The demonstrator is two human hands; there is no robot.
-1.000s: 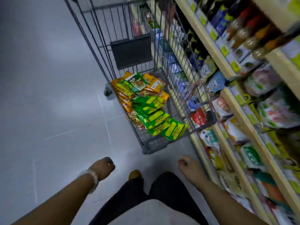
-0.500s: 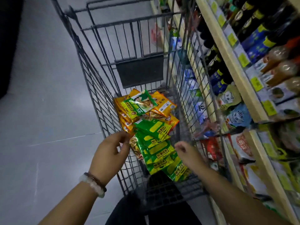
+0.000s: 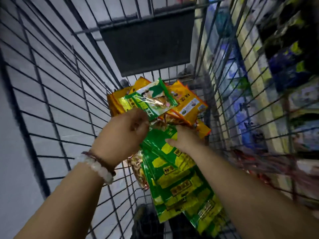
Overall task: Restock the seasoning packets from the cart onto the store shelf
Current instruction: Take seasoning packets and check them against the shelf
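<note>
- Green-and-yellow seasoning packets (image 3: pixel 174 171) are piled on the cart (image 3: pixel 57 100) floor, orange ones (image 3: pixel 188 100) behind.
- A second ago my hands hung outside; now both are down in the pile, so picking starts.
- Left hand (image 3: pixel 120 135) pinches a pale green packet (image 3: pixel 153 99); right hand (image 3: pixel 184 138) grips a green one.
- Store shelf (image 3: pixel 255 69) on the right is blurry.

Green packets (image 3: pixel 174 171) are showing yellow blocks with dark lettering. Orange-yellow packets (image 3: pixel 188 100) are lying behind them, one carrying a pale label. The top packet (image 3: pixel 151 99) is showing green and white (partly clear). The cart (image 3: pixel 51 100) is showing dark grey wire; a wrist is wearing pale beads (image 3: pixel 101 171).
</note>
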